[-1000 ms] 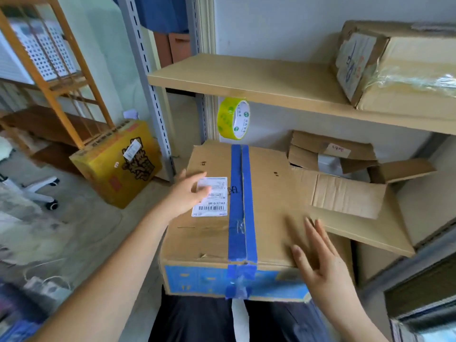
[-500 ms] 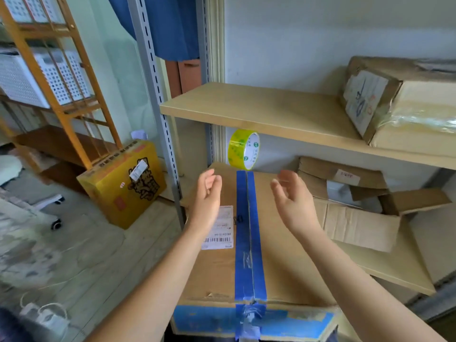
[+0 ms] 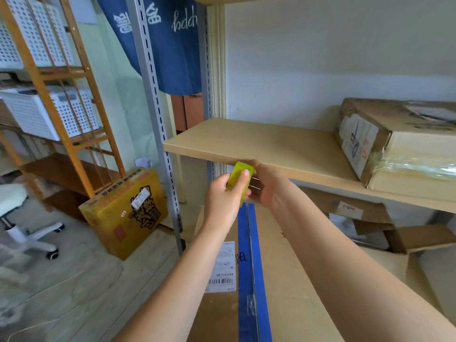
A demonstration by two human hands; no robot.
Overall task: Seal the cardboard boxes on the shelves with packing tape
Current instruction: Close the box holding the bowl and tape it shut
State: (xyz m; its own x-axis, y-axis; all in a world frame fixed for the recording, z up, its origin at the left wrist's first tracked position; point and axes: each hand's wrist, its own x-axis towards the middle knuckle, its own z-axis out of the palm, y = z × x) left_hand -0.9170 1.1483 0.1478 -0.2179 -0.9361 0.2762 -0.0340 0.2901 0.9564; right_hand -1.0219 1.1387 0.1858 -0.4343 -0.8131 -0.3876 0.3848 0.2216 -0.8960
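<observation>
A yellow-green roll of packing tape [image 3: 240,180] hangs just under the front edge of the wooden shelf [image 3: 259,146]. My left hand [image 3: 222,201] grips the roll from the left, fingers curled over its face. My right hand [image 3: 267,183] holds it from the right side, its fingers hidden behind the roll. Below my arms lies a closed cardboard box [image 3: 291,280] with a blue tape strip [image 3: 249,267] along its top seam and a white shipping label [image 3: 223,267].
A taped cardboard box [image 3: 394,144] sits on the shelf at right. Opened boxes [image 3: 370,218] lie on the lower shelf behind my right arm. A grey metal upright [image 3: 158,134] stands left of the shelf, with a yellow carton [image 3: 125,211] on the floor and an orange rack [image 3: 59,95] beyond.
Both hands rose from the box top and took hold of the hanging tape roll. The camera tilted upward, so the upper shelf now fills more of the view.
</observation>
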